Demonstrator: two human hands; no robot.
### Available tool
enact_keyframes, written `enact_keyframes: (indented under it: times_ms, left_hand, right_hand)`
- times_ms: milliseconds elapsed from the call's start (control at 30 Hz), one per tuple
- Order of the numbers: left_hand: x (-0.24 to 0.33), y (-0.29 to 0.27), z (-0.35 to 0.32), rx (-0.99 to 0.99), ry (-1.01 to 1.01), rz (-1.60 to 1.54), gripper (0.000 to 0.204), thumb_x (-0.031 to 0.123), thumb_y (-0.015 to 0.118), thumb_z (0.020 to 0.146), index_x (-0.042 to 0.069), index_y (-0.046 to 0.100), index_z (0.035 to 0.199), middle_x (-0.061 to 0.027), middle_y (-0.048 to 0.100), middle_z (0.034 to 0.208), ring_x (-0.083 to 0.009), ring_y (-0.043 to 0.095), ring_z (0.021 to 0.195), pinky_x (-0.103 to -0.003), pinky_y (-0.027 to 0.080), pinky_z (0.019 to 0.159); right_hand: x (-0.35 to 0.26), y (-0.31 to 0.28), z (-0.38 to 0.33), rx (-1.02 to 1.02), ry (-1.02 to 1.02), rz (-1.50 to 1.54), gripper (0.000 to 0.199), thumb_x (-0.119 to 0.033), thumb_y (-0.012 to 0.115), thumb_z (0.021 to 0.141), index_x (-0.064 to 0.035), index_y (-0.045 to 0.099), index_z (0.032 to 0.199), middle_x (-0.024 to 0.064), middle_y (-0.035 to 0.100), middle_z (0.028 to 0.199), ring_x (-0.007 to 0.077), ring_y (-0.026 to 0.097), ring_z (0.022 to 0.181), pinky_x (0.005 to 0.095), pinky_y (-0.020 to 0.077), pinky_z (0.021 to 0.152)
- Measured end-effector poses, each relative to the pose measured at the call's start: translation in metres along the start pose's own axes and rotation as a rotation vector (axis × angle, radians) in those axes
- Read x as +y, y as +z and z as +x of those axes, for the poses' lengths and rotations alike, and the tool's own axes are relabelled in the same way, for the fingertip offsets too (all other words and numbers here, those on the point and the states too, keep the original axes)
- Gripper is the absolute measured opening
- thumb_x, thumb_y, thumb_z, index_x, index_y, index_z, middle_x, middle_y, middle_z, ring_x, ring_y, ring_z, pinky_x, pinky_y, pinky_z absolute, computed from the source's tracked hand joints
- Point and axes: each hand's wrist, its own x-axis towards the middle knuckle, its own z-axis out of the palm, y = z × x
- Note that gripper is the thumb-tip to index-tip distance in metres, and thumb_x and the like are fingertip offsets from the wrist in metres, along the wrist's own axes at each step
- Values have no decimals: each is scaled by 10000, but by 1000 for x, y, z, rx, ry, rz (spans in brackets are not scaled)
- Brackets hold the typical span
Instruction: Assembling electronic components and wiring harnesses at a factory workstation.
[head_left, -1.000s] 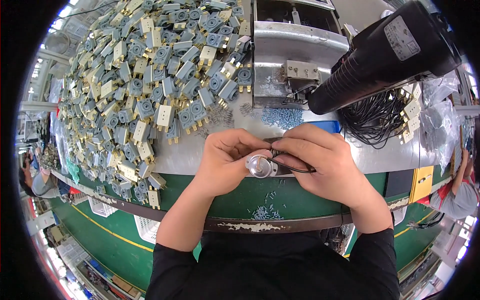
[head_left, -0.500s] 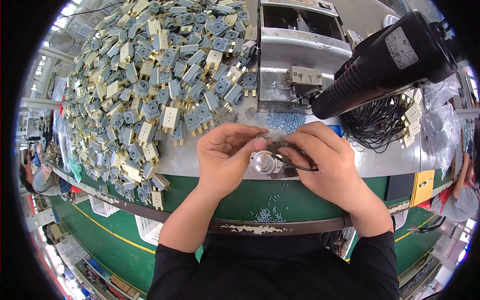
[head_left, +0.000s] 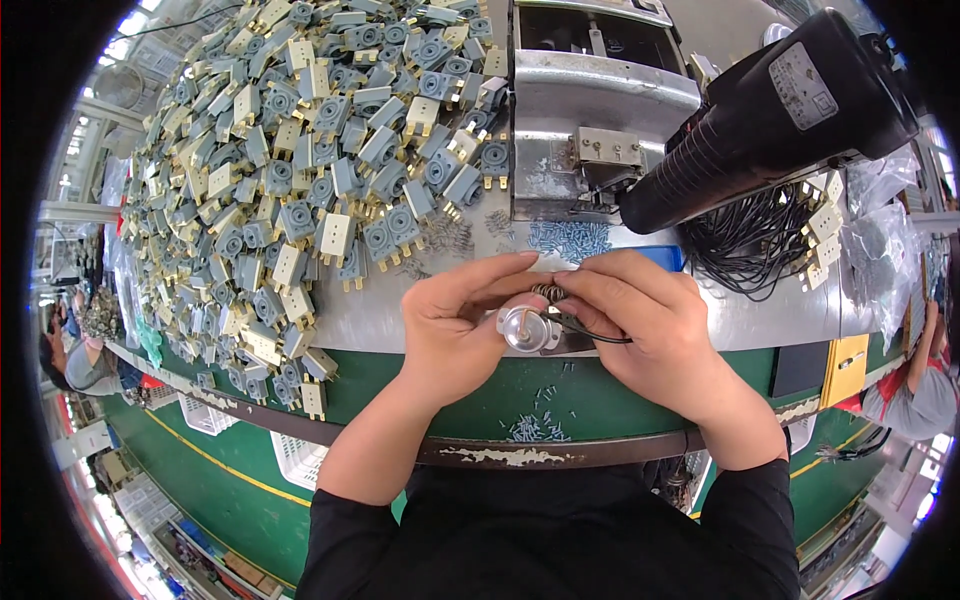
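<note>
My left hand [head_left: 452, 325] is closed, its thumb and fingers pinching small metal coil springs [head_left: 547, 292] above the table edge. From the other side, the fingertips of my right hand [head_left: 650, 315] are closed on the same springs. Just below them sits a round, shiny metal piece [head_left: 525, 330] with side ears, close to my left thumb; whether anything grips it I cannot tell. A black cable [head_left: 598, 333] runs from beside it under my right hand. My fingers partly hide the springs.
A big heap of grey and cream plug parts [head_left: 330, 170] fills the left. Loose springs [head_left: 447, 238] and blue screws [head_left: 570, 240] lie beyond my hands. A black cylindrical tool [head_left: 760, 120] leans in at right, near bundled black cables [head_left: 750, 240]. More screws [head_left: 538, 428] lie at the front edge.
My left fingertips have moved right, and the springs, which were apart between the two hands, are now together. My right fingers have closed in on them.
</note>
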Motion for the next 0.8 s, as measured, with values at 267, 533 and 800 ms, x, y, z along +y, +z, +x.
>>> enact_keyframes:
  times_ms: [267,533,800]
  left_hand:
    - [-9,-5,-2,-4,181,-31,372,-21,731,907,-7,632,1266,-200,742,1086,-245,733,979,-319,593,818]
    - [-6,-22,10,217,-10,-367,231,91,643,1012,-32,649,1207,-105,686,937,-156,623,787,-279,501,715]
    - [4,-40,22,302,166,-413,309,92,611,1030,-14,589,1320,-170,706,1149,-183,700,884,-280,539,718]
  right_hand:
    - [0,4,-1,13,-13,14,244,-21,825,755,-23,721,976,100,694,896,238,692,707,317,543,586]
    - [7,12,1,-54,22,-71,235,-70,818,767,-26,701,966,95,674,901,260,670,688,357,534,579]
    - [8,-52,4,-381,42,780,309,-263,828,727,26,719,740,151,696,747,202,607,528,289,464,479]
